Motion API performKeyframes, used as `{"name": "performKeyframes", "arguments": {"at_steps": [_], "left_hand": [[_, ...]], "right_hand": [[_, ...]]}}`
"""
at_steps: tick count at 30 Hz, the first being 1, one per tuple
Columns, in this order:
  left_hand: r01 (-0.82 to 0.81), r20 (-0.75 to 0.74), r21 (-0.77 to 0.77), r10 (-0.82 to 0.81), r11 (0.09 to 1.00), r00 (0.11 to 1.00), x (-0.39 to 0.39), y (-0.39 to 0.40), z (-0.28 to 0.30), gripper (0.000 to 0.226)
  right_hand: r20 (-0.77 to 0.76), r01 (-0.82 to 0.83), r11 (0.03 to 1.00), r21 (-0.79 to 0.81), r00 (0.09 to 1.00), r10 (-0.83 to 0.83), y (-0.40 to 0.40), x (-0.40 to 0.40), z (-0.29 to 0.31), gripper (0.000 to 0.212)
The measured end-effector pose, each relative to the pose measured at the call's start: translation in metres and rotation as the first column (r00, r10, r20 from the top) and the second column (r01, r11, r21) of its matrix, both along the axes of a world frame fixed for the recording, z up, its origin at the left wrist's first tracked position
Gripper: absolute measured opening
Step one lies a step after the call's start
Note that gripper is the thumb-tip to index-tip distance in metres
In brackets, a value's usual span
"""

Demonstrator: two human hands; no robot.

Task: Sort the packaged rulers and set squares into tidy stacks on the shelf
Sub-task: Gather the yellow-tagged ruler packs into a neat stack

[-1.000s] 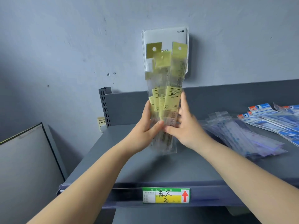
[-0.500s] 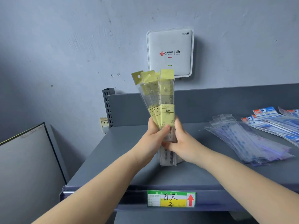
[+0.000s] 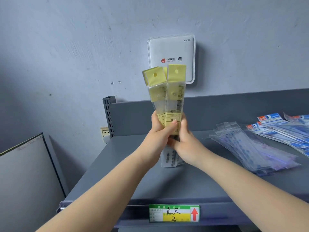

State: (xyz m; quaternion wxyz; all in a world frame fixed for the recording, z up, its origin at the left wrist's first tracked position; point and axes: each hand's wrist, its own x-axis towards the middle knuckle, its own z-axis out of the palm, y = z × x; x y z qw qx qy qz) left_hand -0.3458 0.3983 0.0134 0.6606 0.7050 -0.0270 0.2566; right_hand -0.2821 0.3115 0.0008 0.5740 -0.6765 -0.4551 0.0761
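A bundle of yellow-headed packaged rulers (image 3: 168,96) stands upright above the grey shelf (image 3: 133,173). My left hand (image 3: 158,133) grips the bundle from the left, thumb across its yellow label. My right hand (image 3: 185,144) holds it from the right and lower down. The bundle's clear bottom ends stick out below my hands, close to the shelf top. The yellow header cards fan slightly apart at the top. A fanned stack of clear blue-printed packages (image 3: 250,146) lies on the shelf to the right. Further right lie packages with blue and red headers (image 3: 274,124).
A white router box (image 3: 170,52) hangs on the wall behind the bundle. The shelf's front rail carries a green and yellow price label (image 3: 173,213). A perforated upright post (image 3: 108,118) and a wall socket (image 3: 104,132) stand at the back left. A framed grey panel (image 3: 25,178) sits at the left.
The bundle came down from in front of the router, its bottom ends now near the shelf. The rulers have drawn closer together, and my hands stay gripping them.
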Motion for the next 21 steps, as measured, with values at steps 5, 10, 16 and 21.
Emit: {"name": "performKeyframes", "arguments": {"at_steps": [5, 10, 16, 21], "left_hand": [[0.047, 0.034, -0.057, -0.045, 0.997, 0.998, 0.0, 0.001, 0.005, 0.044], [-0.013, 0.0, -0.09, 0.013, 0.996, 1.0, -0.001, -0.003, 0.003, 0.035], [-0.114, -0.015, -0.161, 0.113, 0.98, 0.993, -0.016, 0.02, 0.015, 0.03], [-0.197, 0.047, -0.216, 0.212, 0.956, 0.976, -0.043, 0.059, 0.016, 0.021]], "right_hand": [[0.015, -0.002, 0.999, -0.036, 1.0, 0.003, -0.006, 0.002, -0.002, 0.077], [0.088, 0.049, 0.987, -0.155, 0.995, -0.035, -0.011, -0.001, -0.01, 0.069], [0.262, 0.08, 0.972, -0.221, 0.965, -0.02, -0.02, 0.013, 0.011, 0.064], [0.406, 0.095, 0.925, -0.368, 0.911, 0.068, -0.024, 0.024, 0.026, 0.064]]}}
